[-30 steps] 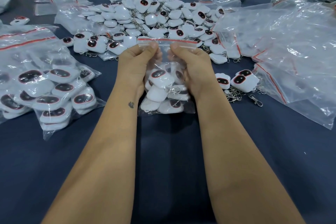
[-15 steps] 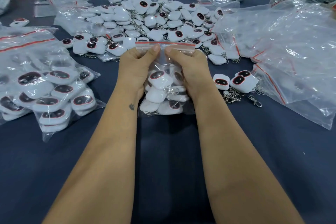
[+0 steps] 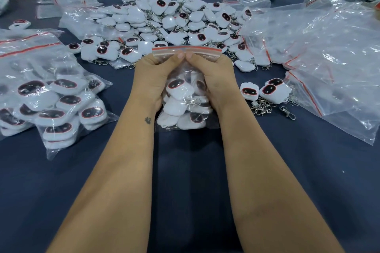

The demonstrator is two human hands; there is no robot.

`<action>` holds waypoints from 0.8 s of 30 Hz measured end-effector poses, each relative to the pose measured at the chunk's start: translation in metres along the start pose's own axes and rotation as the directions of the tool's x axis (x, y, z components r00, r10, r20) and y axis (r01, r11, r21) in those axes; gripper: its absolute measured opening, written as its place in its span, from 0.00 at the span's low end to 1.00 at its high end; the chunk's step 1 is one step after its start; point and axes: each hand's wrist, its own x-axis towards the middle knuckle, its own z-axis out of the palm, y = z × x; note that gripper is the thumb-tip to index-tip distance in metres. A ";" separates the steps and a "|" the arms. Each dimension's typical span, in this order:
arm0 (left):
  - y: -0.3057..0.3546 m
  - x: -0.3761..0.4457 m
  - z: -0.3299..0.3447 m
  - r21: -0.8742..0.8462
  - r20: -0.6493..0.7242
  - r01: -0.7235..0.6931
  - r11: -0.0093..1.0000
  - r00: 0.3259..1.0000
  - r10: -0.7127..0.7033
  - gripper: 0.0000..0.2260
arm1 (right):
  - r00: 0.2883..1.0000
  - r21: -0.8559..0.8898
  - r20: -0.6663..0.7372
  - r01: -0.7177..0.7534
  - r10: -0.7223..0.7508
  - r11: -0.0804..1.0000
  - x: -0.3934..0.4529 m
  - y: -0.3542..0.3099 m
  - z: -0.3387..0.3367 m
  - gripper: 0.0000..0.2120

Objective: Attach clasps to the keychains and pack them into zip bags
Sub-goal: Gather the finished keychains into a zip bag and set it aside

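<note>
Both hands pinch one small zip bag (image 3: 185, 107) just under its red seal strip, left hand (image 3: 153, 77) and right hand (image 3: 213, 76) thumbs touching at the middle. Bag stands on the blue table (image 3: 185, 170), packed with white keychains (image 3: 178, 90) below the grip; loose keychain pile (image 3: 164, 20) lies beyond it, spare clasps (image 3: 265, 107) to its right.

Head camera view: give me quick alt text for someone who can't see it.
Both hands, left hand and right hand, pinch the red-striped top of a small zip bag filled with white keychains, held over a dark blue table. Behind lies a loose keychain pile, with packed bags at left and empty bags at right.
</note>
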 end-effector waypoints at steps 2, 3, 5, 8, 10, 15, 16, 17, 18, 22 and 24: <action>0.000 0.000 0.000 0.035 0.007 -0.018 0.999 1.000 0.018 0.04 | 1.000 0.014 -0.007 0.006 -0.006 1.000 0.000 0.001 0.000 0.10; 0.000 0.000 0.000 0.054 0.011 -0.030 0.998 1.000 0.029 0.04 | 1.000 0.015 -0.011 0.011 -0.010 1.000 0.000 0.001 0.000 0.10; -0.001 0.000 -0.001 0.079 0.017 -0.047 0.996 0.999 0.046 0.02 | 1.000 -0.008 -0.019 0.016 -0.016 1.000 0.001 0.002 0.000 0.07; -0.002 0.000 -0.002 0.140 -0.007 -0.065 0.988 0.998 0.066 0.02 | 0.999 -0.077 -0.035 0.029 -0.032 0.997 0.002 0.003 -0.001 0.03; -0.002 0.000 -0.002 0.218 -0.029 -0.094 0.971 0.994 0.103 0.03 | 0.998 -0.108 -0.037 0.045 -0.049 0.993 0.001 0.003 0.000 0.03; -0.001 0.001 0.000 0.286 -0.131 -0.064 0.956 0.986 0.105 0.07 | 0.996 -0.058 -0.085 -0.031 0.026 0.998 0.004 0.001 0.001 0.06; 0.000 0.002 0.000 0.274 -0.155 -0.045 0.961 0.984 0.090 0.10 | 0.995 -0.048 -0.099 -0.034 0.029 0.998 0.005 0.001 0.000 0.06; 0.000 0.002 0.000 0.255 -0.168 -0.031 0.966 0.983 0.076 0.11 | 0.994 -0.050 -0.107 -0.025 0.020 0.998 0.005 0.001 0.000 0.06; 0.001 0.002 0.000 0.236 -0.175 -0.023 0.971 0.982 0.066 0.12 | 0.994 -0.052 -0.109 -0.011 0.006 0.999 0.005 0.000 -0.001 0.07; 0.000 0.002 0.001 0.229 -0.174 -0.015 0.973 0.983 0.056 0.14 | 0.995 -0.046 -0.104 0.001 -0.005 0.999 0.004 0.002 -0.002 0.06; 0.000 0.002 0.000 0.232 -0.176 -0.008 0.973 0.983 0.050 0.14 | 0.995 -0.057 -0.101 -0.015 0.009 0.998 0.004 0.001 -0.001 0.07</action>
